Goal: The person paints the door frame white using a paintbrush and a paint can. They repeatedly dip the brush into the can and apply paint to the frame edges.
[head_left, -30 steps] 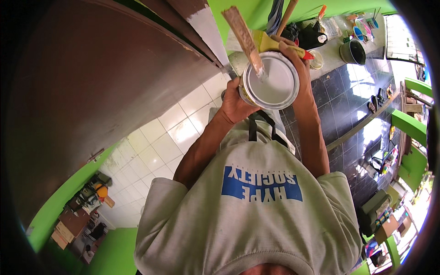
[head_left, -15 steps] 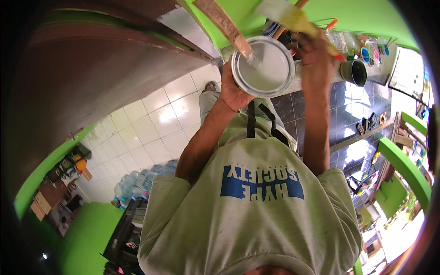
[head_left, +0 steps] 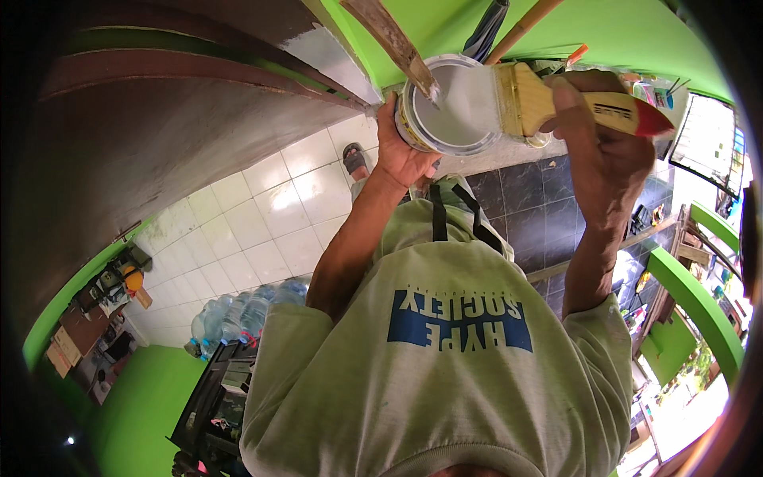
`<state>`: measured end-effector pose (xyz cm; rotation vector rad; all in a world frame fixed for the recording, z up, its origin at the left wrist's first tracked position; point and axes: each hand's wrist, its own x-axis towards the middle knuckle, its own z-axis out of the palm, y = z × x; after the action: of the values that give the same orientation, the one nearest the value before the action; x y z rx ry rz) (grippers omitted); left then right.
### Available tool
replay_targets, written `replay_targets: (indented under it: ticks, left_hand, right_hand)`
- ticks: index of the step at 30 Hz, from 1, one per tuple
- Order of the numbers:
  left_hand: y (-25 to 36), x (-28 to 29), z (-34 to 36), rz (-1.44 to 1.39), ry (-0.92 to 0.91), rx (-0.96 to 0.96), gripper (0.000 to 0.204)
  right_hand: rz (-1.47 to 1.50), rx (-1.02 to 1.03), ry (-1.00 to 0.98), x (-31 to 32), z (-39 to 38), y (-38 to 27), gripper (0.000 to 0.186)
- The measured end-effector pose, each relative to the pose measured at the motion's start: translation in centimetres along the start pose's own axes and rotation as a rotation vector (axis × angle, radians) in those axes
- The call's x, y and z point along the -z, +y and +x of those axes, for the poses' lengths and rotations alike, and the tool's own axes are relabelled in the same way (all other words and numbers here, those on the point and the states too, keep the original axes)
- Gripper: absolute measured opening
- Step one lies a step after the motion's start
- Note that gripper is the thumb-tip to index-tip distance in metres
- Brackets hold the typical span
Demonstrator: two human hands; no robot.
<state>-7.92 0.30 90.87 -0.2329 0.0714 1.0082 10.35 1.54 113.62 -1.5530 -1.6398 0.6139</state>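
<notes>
My left hand (head_left: 404, 151) is wrapped round the side of an open paint can (head_left: 405, 119), whose mouth shows white paint (head_left: 449, 99) inside. A flat wooden stick (head_left: 389, 40) with a paint-smeared end leans into the can. In my right hand (head_left: 600, 135) is a wide paintbrush (head_left: 524, 99) with a pale wooden handle and a red tip. Its white-coated bristles reach over the can's right rim into the mouth; how deep they touch the paint I cannot tell.
Beyond the can is a green wall (head_left: 445, 24), with a folded dark umbrella (head_left: 486, 32) and a wooden pole (head_left: 524, 30) against it. White tiles (head_left: 262, 211) lie left, black tiles (head_left: 528, 199) right. Plastic bottles (head_left: 238, 314) are grouped at the left.
The paintbrush, blurred and raised beyond the can before, has come down with its bristles over the can's mouth. My right hand has turned and moved right; the can tilts slightly more.
</notes>
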Motion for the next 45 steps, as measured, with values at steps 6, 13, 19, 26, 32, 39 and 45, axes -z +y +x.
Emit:
replay_targets:
  ticks: [6, 13, 19, 26, 32, 39, 45]
  left_hand:
    - [0.0, 0.6, 0.6, -0.150, -0.069, 0.032, 0.070]
    - [-0.4, -1.6, 1.1, -0.251, 0.161, -0.032, 0.067]
    - [-0.3, 0.4, 1.0, -0.071, -0.028, -0.026, 0.065]
    - [-0.8, 0.5, 1.2, -0.100, 0.015, -0.064, 0.066]
    - [-1.6, 1.0, 1.3, -0.054, -0.013, -0.077, 0.069]
    - [-1.5, 0.9, 0.3, 0.000, 0.042, -0.114, 0.072]
    - [-1.2, 2.4, -0.4, -0.039, -0.022, -0.113, 0.073]
  right_hand:
    - [0.022, -0.024, -0.111, -1.3, 1.0, 0.2, 0.011]
    - [-0.066, -0.020, -0.189, -1.6, 1.1, 1.0, 0.010]
    - [-0.042, 0.032, -0.138, -1.6, 1.2, 1.5, 0.010]
    - [-0.010, -0.008, -0.080, -0.3, 1.1, 2.3, 0.015]
    - [0.467, -0.271, 0.021, 0.1, 0.1, 7.0, 0.032]
    - [1.155, -0.575, 0.001, -2.5, -3.4, 12.1, 0.031]
    - [1.418, -0.674, -0.143, -4.4, -5.1, 13.9, 0.038]
